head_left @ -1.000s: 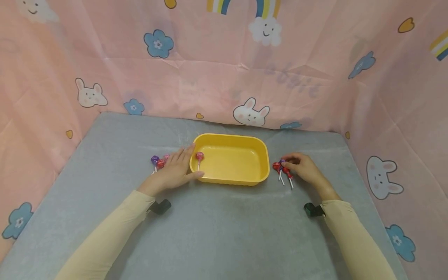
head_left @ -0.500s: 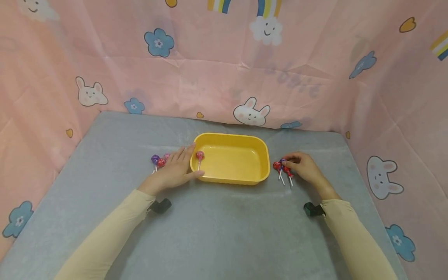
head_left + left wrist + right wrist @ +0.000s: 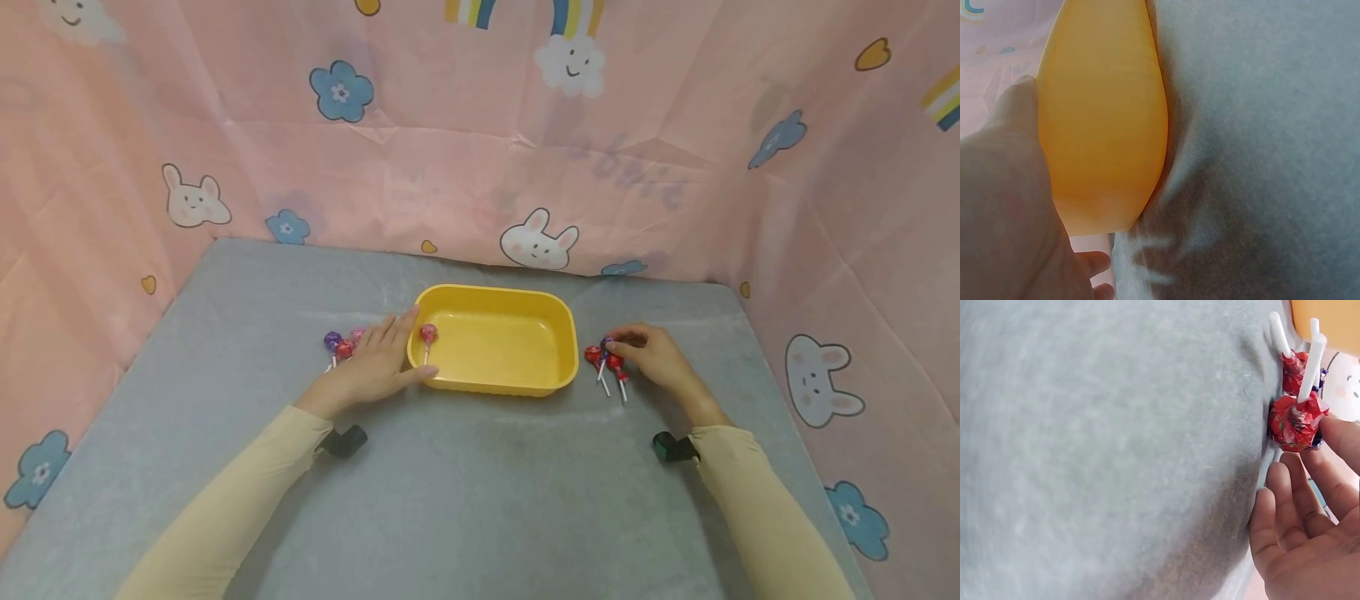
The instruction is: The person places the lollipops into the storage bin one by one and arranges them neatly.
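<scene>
A yellow plastic box (image 3: 495, 385) stands on the grey cloth, with a pink lollipop (image 3: 428, 333) leaning inside its left end. My left hand (image 3: 367, 367) rests against the box's left wall, fingers extended and thumb at the front corner. To the right of the box, my right hand (image 3: 654, 354) pinches a purple lollipop (image 3: 607, 342) by its head between thumb and index finger. Red lollipops (image 3: 592, 354) lie right beside it, their white sticks pointing toward me. In the right wrist view a red lollipop (image 3: 1297, 422) partly hides the purple one.
Left of my left hand lie a purple lollipop (image 3: 332, 341), a red lollipop (image 3: 345, 349) and a pink lollipop (image 3: 357, 335), partly covered by the hand. A pink patterned curtain (image 3: 450, 167) hangs behind and along both sides of the table (image 3: 480, 500).
My right hand has lifted very slightly, and the purple lollipop's head has risen a little with it. My left hand and the box have stayed in place.
</scene>
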